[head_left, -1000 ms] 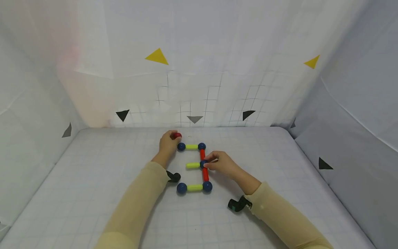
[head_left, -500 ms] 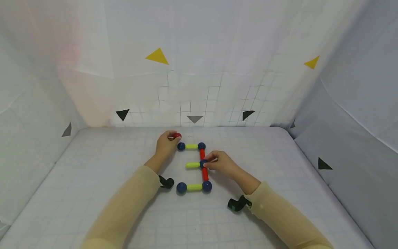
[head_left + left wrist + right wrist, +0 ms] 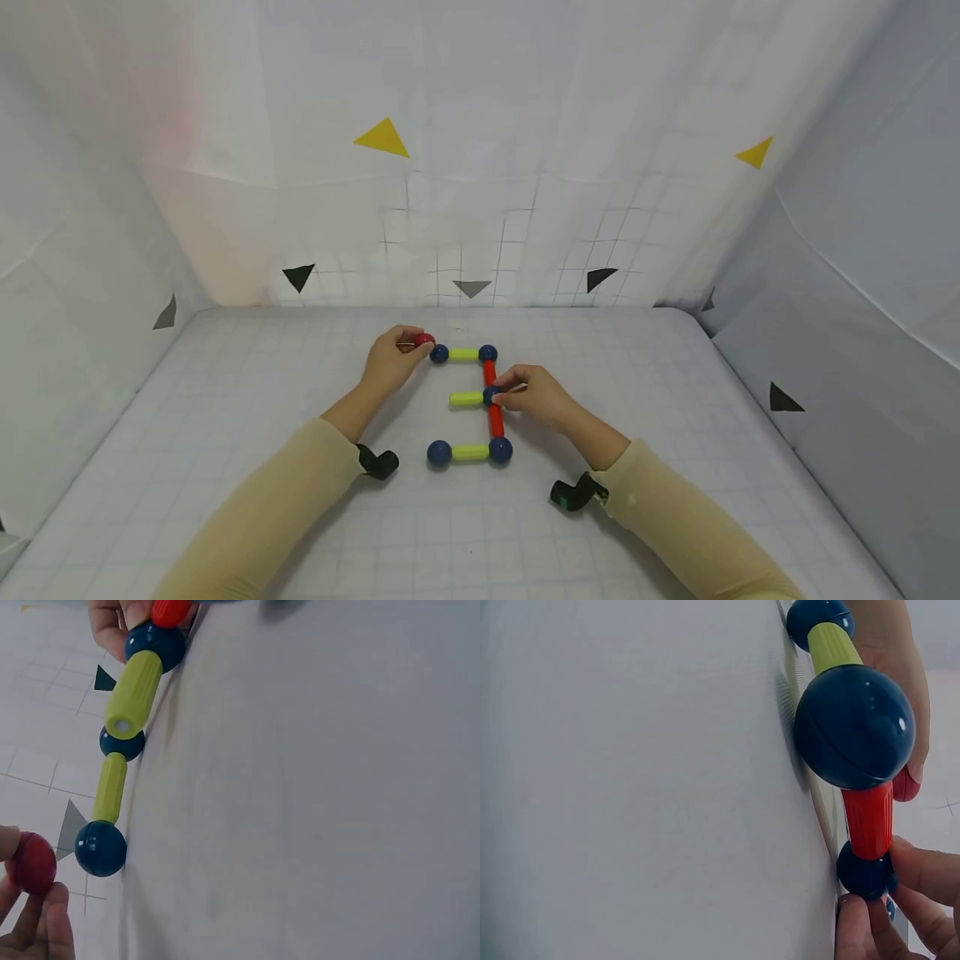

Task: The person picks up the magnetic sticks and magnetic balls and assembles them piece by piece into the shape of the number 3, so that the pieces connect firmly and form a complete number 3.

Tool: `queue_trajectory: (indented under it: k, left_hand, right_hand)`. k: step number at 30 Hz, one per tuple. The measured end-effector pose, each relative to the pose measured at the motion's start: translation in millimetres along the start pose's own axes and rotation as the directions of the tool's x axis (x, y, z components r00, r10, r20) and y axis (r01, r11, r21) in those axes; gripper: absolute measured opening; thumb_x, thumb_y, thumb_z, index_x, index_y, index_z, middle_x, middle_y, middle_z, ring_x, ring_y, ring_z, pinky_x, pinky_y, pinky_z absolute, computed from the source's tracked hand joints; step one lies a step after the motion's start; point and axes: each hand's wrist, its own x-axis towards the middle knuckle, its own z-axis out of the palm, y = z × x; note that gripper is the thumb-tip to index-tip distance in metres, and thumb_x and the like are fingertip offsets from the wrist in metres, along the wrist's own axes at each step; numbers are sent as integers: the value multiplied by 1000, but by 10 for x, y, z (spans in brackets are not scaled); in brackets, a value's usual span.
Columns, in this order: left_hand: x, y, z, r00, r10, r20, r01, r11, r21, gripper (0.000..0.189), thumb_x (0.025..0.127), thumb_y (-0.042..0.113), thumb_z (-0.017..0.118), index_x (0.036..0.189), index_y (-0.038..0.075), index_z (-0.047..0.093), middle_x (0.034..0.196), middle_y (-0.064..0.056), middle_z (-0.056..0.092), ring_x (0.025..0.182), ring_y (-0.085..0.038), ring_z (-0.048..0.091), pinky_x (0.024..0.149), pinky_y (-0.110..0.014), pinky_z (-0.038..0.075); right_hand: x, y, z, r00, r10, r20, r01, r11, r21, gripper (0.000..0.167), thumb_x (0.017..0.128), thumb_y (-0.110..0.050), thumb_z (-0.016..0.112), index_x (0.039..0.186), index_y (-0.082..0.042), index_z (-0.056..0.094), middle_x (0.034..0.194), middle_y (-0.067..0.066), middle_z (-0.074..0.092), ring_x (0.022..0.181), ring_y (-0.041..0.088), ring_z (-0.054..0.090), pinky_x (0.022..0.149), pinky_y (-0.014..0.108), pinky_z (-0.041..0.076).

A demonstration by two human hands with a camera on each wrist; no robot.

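My left hand (image 3: 388, 364) pinches a red ball (image 3: 424, 339) between thumb and fingers, just behind and left of the far left blue ball (image 3: 439, 355). In the left wrist view a gap shows between that red ball (image 3: 34, 862) and the blue one (image 3: 100, 848). My right hand (image 3: 543, 396) grips the middle blue ball (image 3: 864, 874) of an E-like shape, mirrored. Two red rods, one near (image 3: 497, 422) and one far (image 3: 490, 372), form its spine. Yellow-green rods point left, far (image 3: 463, 354), middle (image 3: 467, 399) and near (image 3: 470, 452); the middle one has a bare end.
Blue balls cap the near rod at its left (image 3: 439, 453) and right (image 3: 500, 450) ends. A white gridded cloth covers the table (image 3: 637, 533), with white sheet walls behind and beside it. Black wrist mounts stick out at the left (image 3: 380, 463) and right (image 3: 574, 492) cuffs.
The left hand and its red ball have come nearer and slightly left, from behind the far left blue ball to beside it. The left forearm has swung left. The right hand has stayed put.
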Motion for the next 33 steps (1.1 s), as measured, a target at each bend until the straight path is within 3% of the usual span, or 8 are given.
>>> queue_trajectory:
  k: [9, 14, 23, 33]
  left_hand:
    - [-204, -29, -57, 994, -37, 103, 38, 999, -3, 37, 91, 26, 75, 123, 9, 66, 115, -8, 67, 100, -22, 63, 76, -28, 53]
    - [-273, -37, -72, 985, -59, 164, 60, 998, -2, 35, 90, 24, 77, 121, 10, 67, 114, -7, 68, 100, -22, 63, 77, -28, 53]
    - [-323, -65, -103, 941, -125, 315, 115, 992, 50, 34, 87, 27, 79, 117, 15, 69, 117, -2, 67, 101, -19, 63, 79, -31, 52]
    - [-387, -94, -89, 916, -82, 392, 72, 997, 41, 33, 87, 23, 80, 117, 13, 70, 111, 0, 69, 100, -18, 63, 86, -33, 54]
  right_hand:
    - [-29, -25, 1, 1000, 16, -14, -16, 1000, -7, 19, 88, -16, 78, 105, -12, 71, 110, 3, 67, 93, 20, 66, 78, 32, 56]
    - [-20, -3, -5, 1000, 16, -18, -16, 1000, -5, 19, 88, -16, 78, 105, -12, 71, 110, 3, 67, 94, 19, 65, 78, 32, 56]
    - [-26, -22, -9, 1000, 17, -11, -17, 1000, 8, 18, 88, -16, 78, 105, -12, 71, 111, 4, 67, 94, 20, 65, 78, 32, 56]
    - [-10, -35, 4, 999, 31, -12, -31, 999, -8, 18, 88, -16, 78, 104, -13, 71, 110, 3, 67, 94, 19, 65, 77, 32, 55]
